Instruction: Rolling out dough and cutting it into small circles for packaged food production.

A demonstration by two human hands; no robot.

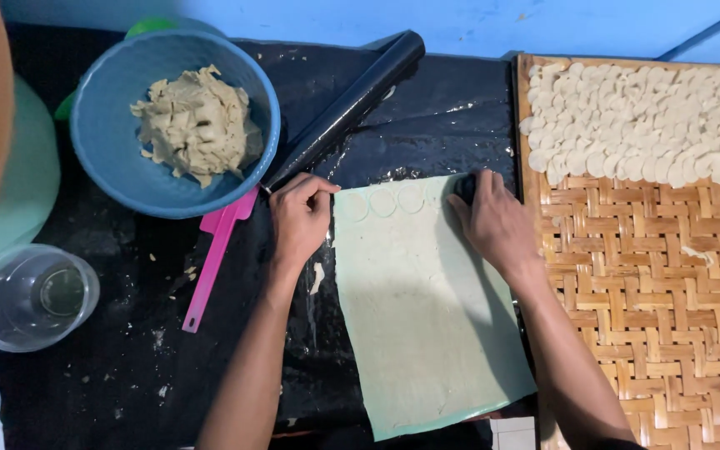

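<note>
A pale rolled-out dough sheet (pixel 422 308) lies on the black-covered tabletop (pixel 127 367), with 3 round cuts pressed near its far edge. The left hand (pixel 300 218) rests curled at the sheet's far-left corner; whether its grip holds anything cannot be told. The right hand (pixel 496 223) presses the far-right corner, fingers closed over a small dark object (pixel 465 187). A blue bowl of dough scraps (pixel 175 121) sits far left, and a woven tray (pixel 660 283) lies right.

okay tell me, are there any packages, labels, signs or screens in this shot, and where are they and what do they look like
None: no package, label, sign or screen shows.
Only unmarked things: a blue bowl of dough scraps at upper left, a clear plastic cup at far left, and a woven bamboo tray of cut dough rounds at right.
</note>
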